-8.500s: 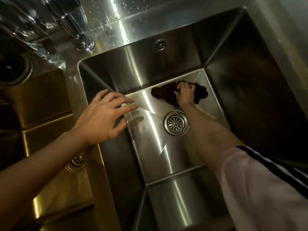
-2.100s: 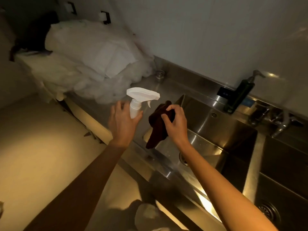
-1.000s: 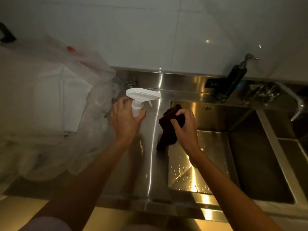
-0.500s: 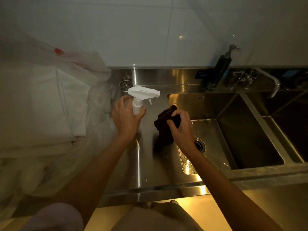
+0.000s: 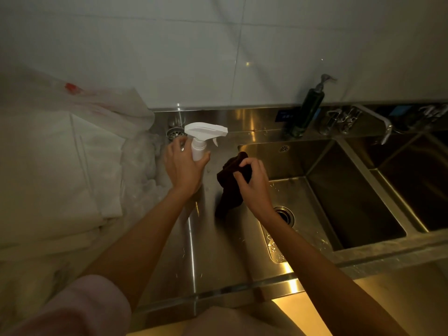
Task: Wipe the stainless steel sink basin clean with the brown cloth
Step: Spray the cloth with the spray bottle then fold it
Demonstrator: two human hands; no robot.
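My right hand (image 5: 253, 184) grips the dark brown cloth (image 5: 230, 187), which hangs bunched over the steel counter just left of the sink basin (image 5: 344, 195). The basin's floor shows water droplets and a round drain (image 5: 286, 214) partly hidden by my right wrist. My left hand (image 5: 183, 166) holds the body of a white spray bottle (image 5: 202, 139), whose nozzle points right toward the cloth. Both hands are above the draining board (image 5: 194, 238), left of the basin.
White plastic bags with folded white items (image 5: 60, 178) fill the counter at the left. A small drain (image 5: 175, 132) sits behind the bottle. A dark soap dispenser (image 5: 309, 110) and a faucet (image 5: 356, 120) stand at the back ledge. A second basin (image 5: 421, 185) lies at the right.
The cloth has left the basin floor and now hangs from my right hand beside the sink. My left hand has taken the spray bottle. Over the last second the hands barely move while the view shifts.
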